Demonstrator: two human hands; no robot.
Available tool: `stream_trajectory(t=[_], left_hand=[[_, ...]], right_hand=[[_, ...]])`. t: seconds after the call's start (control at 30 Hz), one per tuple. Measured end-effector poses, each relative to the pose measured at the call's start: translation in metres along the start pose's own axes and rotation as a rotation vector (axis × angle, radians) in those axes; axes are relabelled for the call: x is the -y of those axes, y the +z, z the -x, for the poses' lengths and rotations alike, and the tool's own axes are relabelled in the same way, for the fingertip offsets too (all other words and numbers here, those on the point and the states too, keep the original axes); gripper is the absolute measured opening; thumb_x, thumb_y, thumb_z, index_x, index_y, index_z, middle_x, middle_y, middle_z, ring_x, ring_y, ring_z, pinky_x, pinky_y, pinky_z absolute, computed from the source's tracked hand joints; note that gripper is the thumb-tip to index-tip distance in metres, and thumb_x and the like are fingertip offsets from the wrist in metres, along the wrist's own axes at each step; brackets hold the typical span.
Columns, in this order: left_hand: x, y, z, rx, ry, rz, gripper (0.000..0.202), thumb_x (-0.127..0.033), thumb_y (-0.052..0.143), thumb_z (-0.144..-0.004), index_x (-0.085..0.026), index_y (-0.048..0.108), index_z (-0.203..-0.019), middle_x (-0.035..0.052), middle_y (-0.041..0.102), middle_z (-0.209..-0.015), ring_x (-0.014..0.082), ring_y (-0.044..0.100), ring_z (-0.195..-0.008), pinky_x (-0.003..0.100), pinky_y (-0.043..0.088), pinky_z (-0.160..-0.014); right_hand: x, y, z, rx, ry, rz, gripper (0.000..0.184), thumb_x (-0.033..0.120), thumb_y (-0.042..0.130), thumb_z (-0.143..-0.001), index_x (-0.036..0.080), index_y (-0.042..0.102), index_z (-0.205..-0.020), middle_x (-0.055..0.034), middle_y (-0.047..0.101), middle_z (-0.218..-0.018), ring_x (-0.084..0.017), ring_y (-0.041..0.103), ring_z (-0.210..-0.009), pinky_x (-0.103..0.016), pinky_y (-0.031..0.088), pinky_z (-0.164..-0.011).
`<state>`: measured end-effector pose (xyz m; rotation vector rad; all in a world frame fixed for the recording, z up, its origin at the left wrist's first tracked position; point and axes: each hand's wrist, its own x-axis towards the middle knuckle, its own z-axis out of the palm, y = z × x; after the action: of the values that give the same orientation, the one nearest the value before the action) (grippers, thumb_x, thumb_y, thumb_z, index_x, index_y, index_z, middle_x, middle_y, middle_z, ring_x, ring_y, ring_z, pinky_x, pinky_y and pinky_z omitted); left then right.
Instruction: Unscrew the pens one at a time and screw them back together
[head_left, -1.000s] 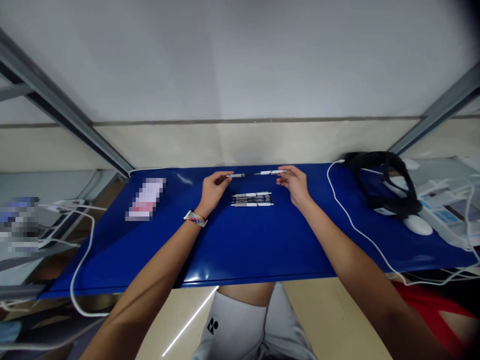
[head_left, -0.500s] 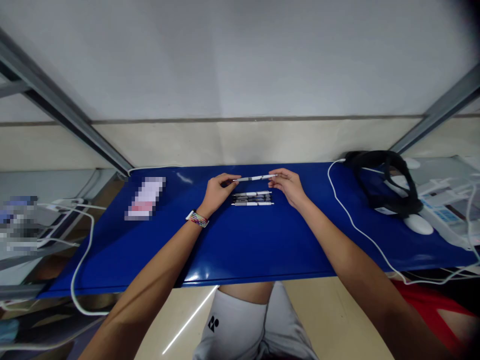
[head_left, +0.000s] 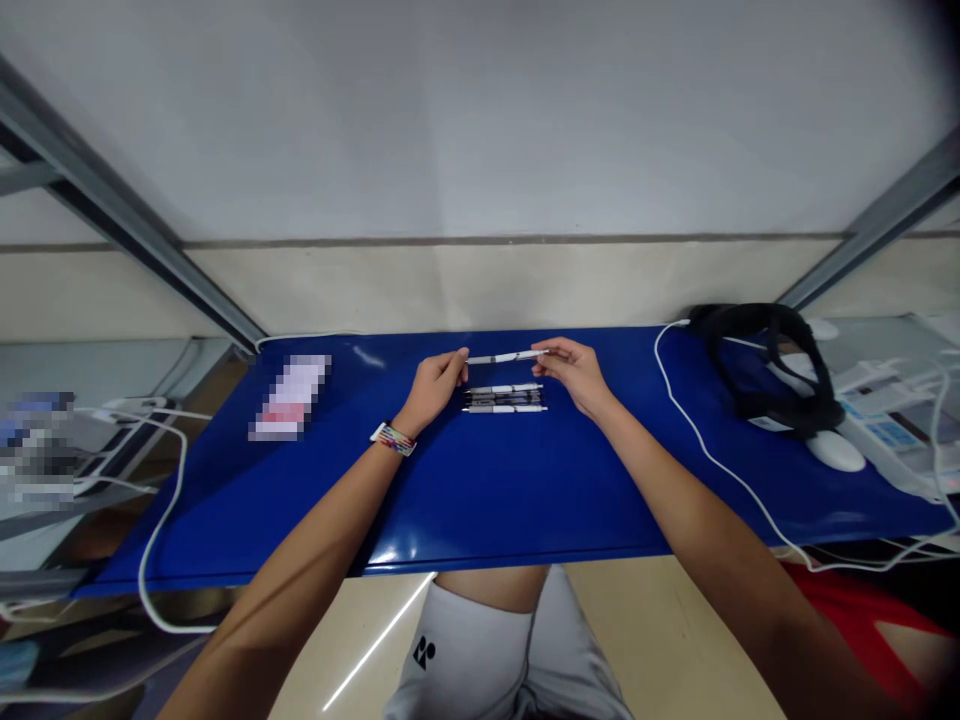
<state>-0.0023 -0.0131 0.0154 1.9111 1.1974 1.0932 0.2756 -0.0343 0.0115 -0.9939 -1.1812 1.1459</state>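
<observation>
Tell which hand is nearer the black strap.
Right. The right hand is left of the black strap, at the held pen's right end; the left hand is farther left, at the other.

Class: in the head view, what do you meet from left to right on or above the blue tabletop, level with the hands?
Pixelated item, left hand, held pen, right hand, white cable, black band.

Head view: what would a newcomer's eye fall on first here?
The glossy blue tabletop stands out first, stretching across the middle. Near its far edge, the left hand and right hand hold a pen, just beyond a row of similar pens. A black head strap lies towards the right end.
</observation>
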Motion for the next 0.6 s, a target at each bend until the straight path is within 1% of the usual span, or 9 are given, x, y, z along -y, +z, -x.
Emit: stream_trajectory(t=[0.1, 0.2, 0.27, 0.4, 0.47, 0.53, 0.6], left_hand=[[0.0034, 0.0013, -0.0002, -0.006, -0.021, -0.003, 0.068, -0.065, 0.045, -0.109, -0.021, 0.055, -0.058, 0.0016, 0.058, -0.059, 0.0172, 0.056, -0.062, 0.032, 0.040, -0.066], [0.0038, 0.0020, -0.0005, -0.012, -0.017, 0.011, 0.064, -0.064, 0.047, -0.108, -0.021, 0.055, -0.061, 0.0014, 0.059, -0.062, 0.0167, 0.054, -0.062, 0.032, 0.039, -0.065], [0.0027, 0.0022, -0.0004, -0.010, 0.013, 0.040, 0.056, -0.061, 0.053, -0.107, -0.021, 0.060, -0.069, 0.0015, 0.062, -0.068, 0.0166, 0.055, -0.065, 0.032, 0.041, -0.067], [0.0015, 0.0025, 0.0002, 0.006, 0.040, 0.154, 0.031, -0.052, 0.070, -0.099, -0.021, 0.070, -0.096, 0.0012, 0.069, -0.081, 0.0177, 0.062, -0.074, 0.031, 0.047, -0.072], [0.0023, 0.0025, 0.0002, 0.013, 0.033, 0.193, 0.029, -0.050, 0.070, -0.099, -0.022, 0.073, -0.107, 0.0022, 0.072, -0.085, 0.0191, 0.066, -0.079, 0.032, 0.051, -0.077], [0.0037, 0.0025, -0.0005, 0.009, 0.034, 0.217, 0.029, -0.047, 0.067, -0.101, -0.022, 0.074, -0.113, 0.0036, 0.073, -0.087, 0.0203, 0.069, -0.084, 0.034, 0.053, -0.083], [0.0051, 0.0025, -0.0014, -0.007, 0.058, 0.213, 0.029, -0.042, 0.071, -0.099, -0.021, 0.073, -0.119, 0.0053, 0.075, -0.094, 0.0211, 0.071, -0.091, 0.035, 0.055, -0.088]], right_hand=[[0.0005, 0.0008, 0.0000, 0.006, -0.002, -0.007, 0.036, 0.045, 0.095, -0.070, 0.023, 0.084, -0.096, -0.0021, 0.077, -0.077, -0.020, 0.074, -0.072, -0.038, 0.062, -0.076], [0.0006, 0.0013, 0.0005, 0.001, 0.022, -0.020, 0.036, 0.043, 0.096, -0.070, 0.023, 0.084, -0.097, -0.0028, 0.078, -0.079, -0.019, 0.074, -0.072, -0.037, 0.061, -0.075], [0.0009, 0.0014, 0.0011, -0.010, 0.058, -0.032, 0.036, 0.043, 0.096, -0.069, 0.022, 0.084, -0.096, -0.0041, 0.079, -0.082, -0.019, 0.073, -0.071, -0.038, 0.061, -0.075], [0.0027, 0.0014, 0.0023, -0.037, 0.113, -0.052, 0.038, 0.043, 0.096, -0.068, 0.022, 0.083, -0.096, -0.0058, 0.080, -0.085, -0.019, 0.072, -0.072, -0.040, 0.062, -0.079], [0.0035, 0.0013, 0.0024, -0.040, 0.121, -0.053, 0.039, 0.044, 0.096, -0.068, 0.021, 0.083, -0.096, -0.0062, 0.080, -0.086, -0.020, 0.072, -0.073, -0.041, 0.063, -0.080], [0.0038, 0.0012, 0.0023, -0.042, 0.121, -0.052, 0.039, 0.044, 0.097, -0.067, 0.021, 0.083, -0.096, -0.0062, 0.079, -0.086, -0.020, 0.072, -0.074, -0.041, 0.063, -0.081], [0.0037, 0.0013, 0.0022, -0.046, 0.118, -0.054, 0.039, 0.044, 0.097, -0.067, 0.021, 0.083, -0.095, -0.0059, 0.079, -0.086, -0.020, 0.072, -0.074, -0.041, 0.062, -0.081]])
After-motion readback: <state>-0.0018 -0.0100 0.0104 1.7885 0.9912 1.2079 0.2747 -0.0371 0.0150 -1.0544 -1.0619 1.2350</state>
